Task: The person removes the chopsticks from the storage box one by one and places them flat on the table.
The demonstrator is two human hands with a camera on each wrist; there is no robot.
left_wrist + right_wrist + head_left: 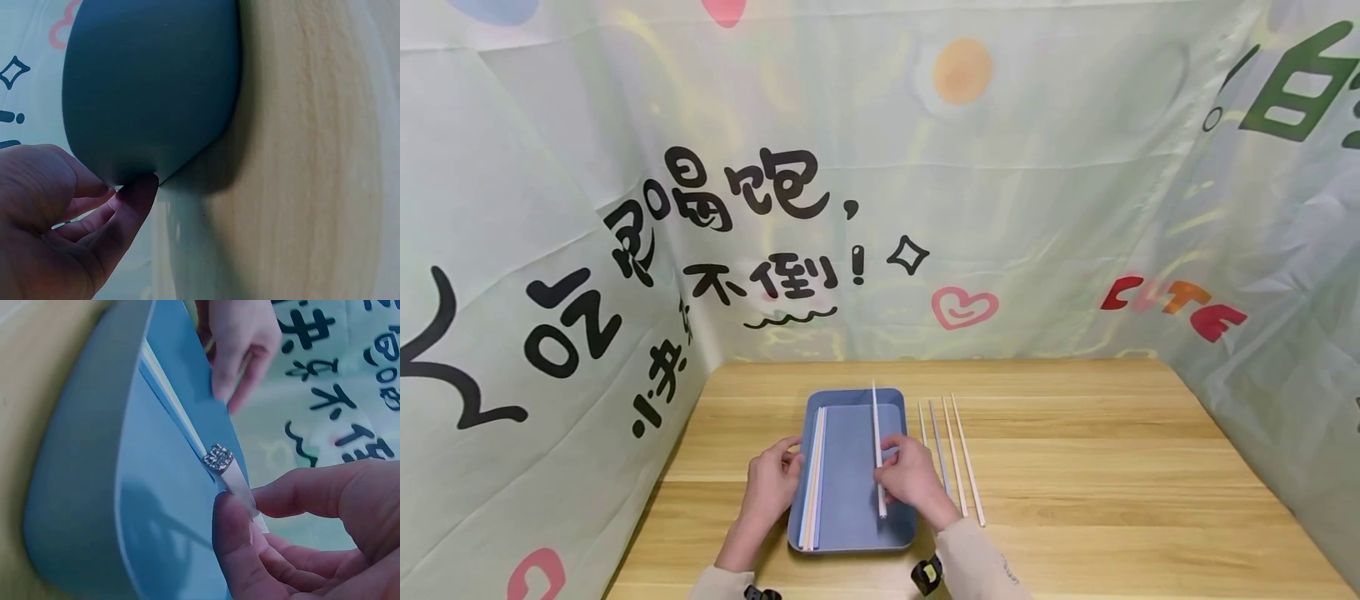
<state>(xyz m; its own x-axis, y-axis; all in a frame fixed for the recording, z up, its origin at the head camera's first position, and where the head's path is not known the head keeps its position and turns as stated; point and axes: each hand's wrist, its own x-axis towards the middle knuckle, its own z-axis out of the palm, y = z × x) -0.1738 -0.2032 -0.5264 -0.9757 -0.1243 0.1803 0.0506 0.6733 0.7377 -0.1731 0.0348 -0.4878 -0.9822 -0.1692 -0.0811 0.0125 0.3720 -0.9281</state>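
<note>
A blue rectangular tray lies on the table, its left rim pinched between the thumb and fingers of my left hand. In the left wrist view that hand grips the edge beside the tray's outer wall. My right hand pinches a pale chopstick over the tray's right side, lengthwise. The right wrist view shows the chopstick's speckled end above the thumb and fingertips of the right hand. Several blue, white and pinkish chopsticks lie together along the tray's left side.
To the right of the tray, several more chopsticks, pale ones and a blue one, lie side by side on the wooden table. Printed cloth walls stand behind the table and at both sides.
</note>
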